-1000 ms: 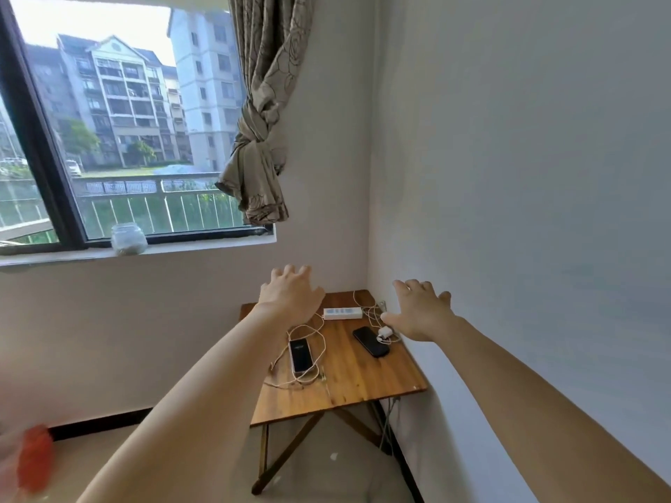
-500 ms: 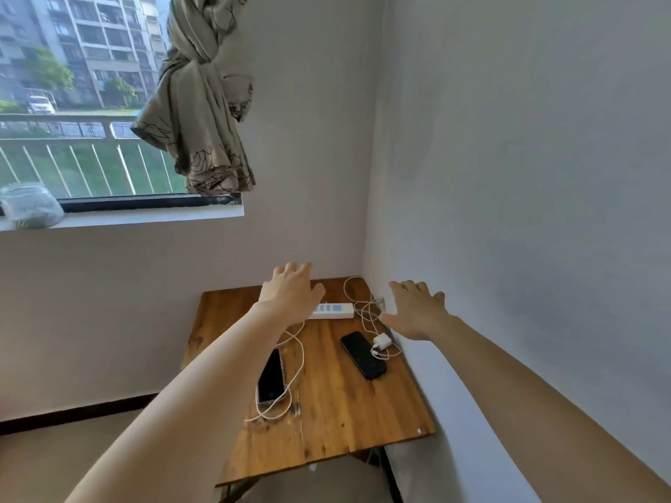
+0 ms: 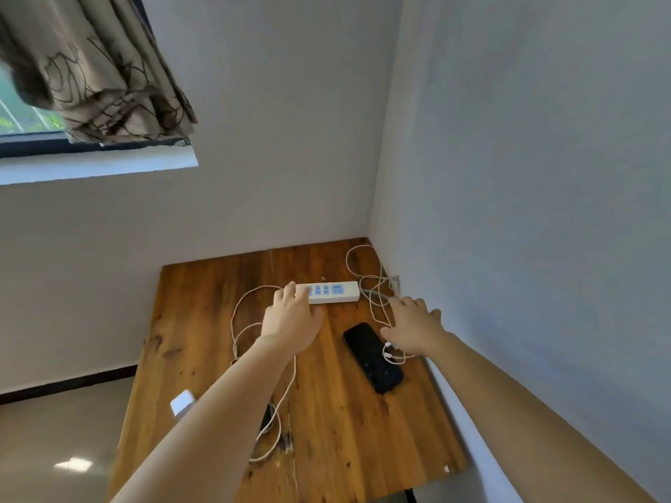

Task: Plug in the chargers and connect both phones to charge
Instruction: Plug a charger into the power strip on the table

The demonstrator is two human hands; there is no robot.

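A white power strip [image 3: 336,292] lies at the back of the wooden table [image 3: 363,430]. My left hand [image 3: 292,317] hovers open over its left end, fingertips covering that end. My right hand [image 3: 414,326] is open above the right part of the table, over a tangle of white cable [image 3: 375,285]. A black phone [image 3: 372,356] lies face up just left of my right wrist, with white cable plugs [image 3: 390,352] resting on it. A second phone [image 3: 267,417] is mostly hidden under my left forearm, ringed by another white cable [image 3: 241,321]. A white charger block [image 3: 182,402] sits at the table's left edge.
The table stands in a room corner with white walls behind and at the right [image 3: 526,212]. A window sill [image 3: 98,167] and a knotted curtain [image 3: 94,74] are at the upper left. Tiled floor [image 3: 54,448] shows at the left.
The view has come closer and tilted down onto the table. Both hands have dropped nearer to the power strip and the cables, still holding nothing.
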